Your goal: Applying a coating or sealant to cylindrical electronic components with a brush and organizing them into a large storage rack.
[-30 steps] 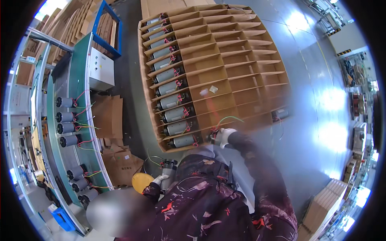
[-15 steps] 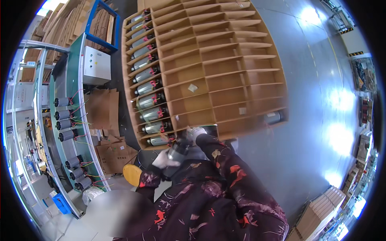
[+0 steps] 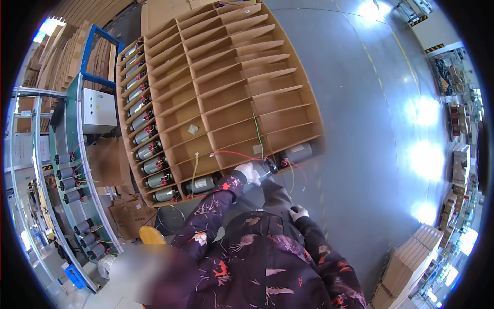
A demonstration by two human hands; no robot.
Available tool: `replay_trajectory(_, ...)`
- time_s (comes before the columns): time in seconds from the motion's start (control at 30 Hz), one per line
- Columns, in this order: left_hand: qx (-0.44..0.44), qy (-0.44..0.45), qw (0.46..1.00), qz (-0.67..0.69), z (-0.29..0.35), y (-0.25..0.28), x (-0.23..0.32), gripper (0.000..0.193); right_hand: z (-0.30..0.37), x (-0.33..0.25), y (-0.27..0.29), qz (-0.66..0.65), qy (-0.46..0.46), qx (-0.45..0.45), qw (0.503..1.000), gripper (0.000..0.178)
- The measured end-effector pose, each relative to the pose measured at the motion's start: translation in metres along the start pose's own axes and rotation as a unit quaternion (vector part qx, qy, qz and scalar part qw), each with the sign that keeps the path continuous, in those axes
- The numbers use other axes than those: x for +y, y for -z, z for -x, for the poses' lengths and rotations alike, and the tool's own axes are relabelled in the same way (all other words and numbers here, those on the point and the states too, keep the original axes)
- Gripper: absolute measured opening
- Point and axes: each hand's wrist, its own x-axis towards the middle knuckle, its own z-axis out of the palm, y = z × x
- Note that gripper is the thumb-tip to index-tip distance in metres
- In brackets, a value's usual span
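A grey motor (image 3: 265, 168) is gripped by the gloved left hand (image 3: 249, 173), its fingers closed over the casing at the near edge of a divided cardboard carton (image 3: 278, 102); whether the cell's bottom is touched cannot be told. Red and green wires are trailed from it across the cells behind. The gloved right hand (image 3: 298, 212) is held outside the carton, beyond its near edge; how far it is open, and whether anything is held, cannot be made out. Another motor (image 3: 297, 153) is seated at the carton's near right corner, and the left edge is lined with a column of motors (image 3: 146, 151). Farther left, more motors (image 3: 67, 172) are set along a green counter (image 3: 73, 110), with a white control box (image 3: 99, 109) mounted by its right edge.
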Motion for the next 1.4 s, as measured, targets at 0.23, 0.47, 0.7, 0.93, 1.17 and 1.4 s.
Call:
replay_trajectory(0.23,0.124,0.037,0.992,-0.012,-0.042,-0.043,-0.006,0.063,-0.044,-0.085,0.016,0.037,0.171,-0.021,0.984,0.045)
replay_trajectory(0.47,0.418,-0.056,0.905,0.049,0.01,-0.109,-0.043,0.064,-0.109,-0.236,-0.069,0.32,0.198,0.102,0.921,0.05)
replay_trajectory(0.7,0.356,-0.021,0.929,0.101,0.068,-0.141,-0.05,0.072,-0.102,-0.182,-0.133,0.45,0.344,0.161,0.808,0.055)
replay_trajectory(0.93,0.357,-0.054,0.932,0.002,0.057,-0.121,-0.052,0.06,-0.083,-0.17,-0.116,0.536,0.38,0.014,0.754,0.052)
replay_trajectory(1.17,0.24,-0.05,0.967,-0.074,0.023,-0.126,-0.072,0.036,-0.093,-0.167,-0.105,0.548,0.488,0.029,0.678,0.046)
replay_trajectory(1.4,0.276,-0.053,0.956,-0.084,0.022,-0.13,-0.069,0.028,-0.099,-0.188,-0.132,0.531,0.314,-0.055,0.785,0.03)
